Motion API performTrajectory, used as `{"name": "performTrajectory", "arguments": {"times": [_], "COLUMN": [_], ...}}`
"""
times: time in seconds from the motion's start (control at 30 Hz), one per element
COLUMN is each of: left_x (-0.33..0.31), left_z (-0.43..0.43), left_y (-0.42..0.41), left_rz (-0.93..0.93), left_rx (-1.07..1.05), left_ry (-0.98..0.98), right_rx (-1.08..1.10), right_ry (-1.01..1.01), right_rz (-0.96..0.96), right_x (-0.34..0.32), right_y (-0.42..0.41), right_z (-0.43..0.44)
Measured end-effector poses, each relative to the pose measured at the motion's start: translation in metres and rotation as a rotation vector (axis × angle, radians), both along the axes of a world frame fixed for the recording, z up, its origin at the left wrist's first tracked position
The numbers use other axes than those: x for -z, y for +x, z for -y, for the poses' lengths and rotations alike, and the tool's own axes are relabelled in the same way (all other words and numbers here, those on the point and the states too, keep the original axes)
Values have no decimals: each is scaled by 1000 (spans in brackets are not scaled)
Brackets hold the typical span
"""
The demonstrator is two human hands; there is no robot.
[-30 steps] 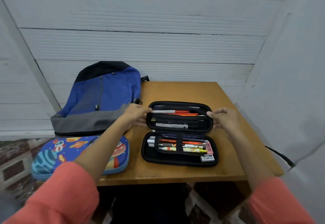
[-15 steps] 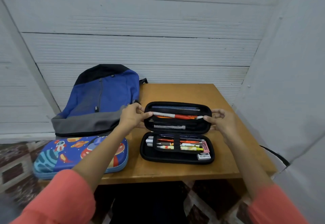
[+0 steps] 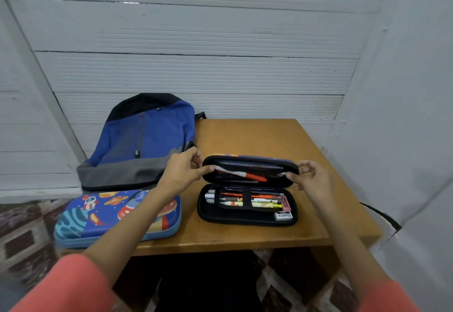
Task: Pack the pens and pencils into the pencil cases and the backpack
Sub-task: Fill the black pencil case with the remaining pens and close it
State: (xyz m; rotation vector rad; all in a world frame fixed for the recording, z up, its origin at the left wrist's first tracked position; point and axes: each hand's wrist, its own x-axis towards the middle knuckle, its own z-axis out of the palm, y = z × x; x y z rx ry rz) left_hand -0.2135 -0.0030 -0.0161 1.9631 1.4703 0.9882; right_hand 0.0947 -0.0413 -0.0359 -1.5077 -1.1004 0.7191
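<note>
An open black pencil case (image 3: 247, 219) lies on the wooden table (image 3: 257, 137). Its lid (image 3: 250, 161) is raised and tilting toward me. My left hand (image 3: 182, 173) pinches the lid's left end and my right hand (image 3: 312, 179) pinches its right end. A red-and-white pen (image 3: 242, 174) lies slanted inside the lid pocket. Several pens and pencils (image 3: 245, 199) sit under elastic bands in the base, with a pink eraser (image 3: 284, 202) and a white eraser (image 3: 283, 215). A closed space-print pencil case (image 3: 98, 216) lies at the left. The blue backpack (image 3: 144, 137) rests behind it.
White panelled walls stand behind the table and close on the right. The space-print case overhangs the table's left front corner. Patterned floor tiles (image 3: 22, 233) show below the table edge.
Both hands have lifted the lid from lying flat toward upright, folding it over the base. The red-and-white pen in the lid has slid to a slant.
</note>
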Motion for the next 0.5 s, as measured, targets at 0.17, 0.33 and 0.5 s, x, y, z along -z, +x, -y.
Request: {"name": "performTrajectory", "arguments": {"times": [0.17, 0.33, 0.5], "left_x": [2, 10, 16], "left_z": [7, 19, 28], "left_y": [-6, -12, -15], "left_rz": [-224, -292, -405], "left_rx": [70, 182, 256], "left_ry": [185, 245, 295], "right_rx": [6, 15, -29], "right_ry": [42, 137, 162], "right_rz": [73, 146, 85], "right_x": [11, 18, 34], "right_y": [1, -7, -8], "right_z": [17, 40, 57]}}
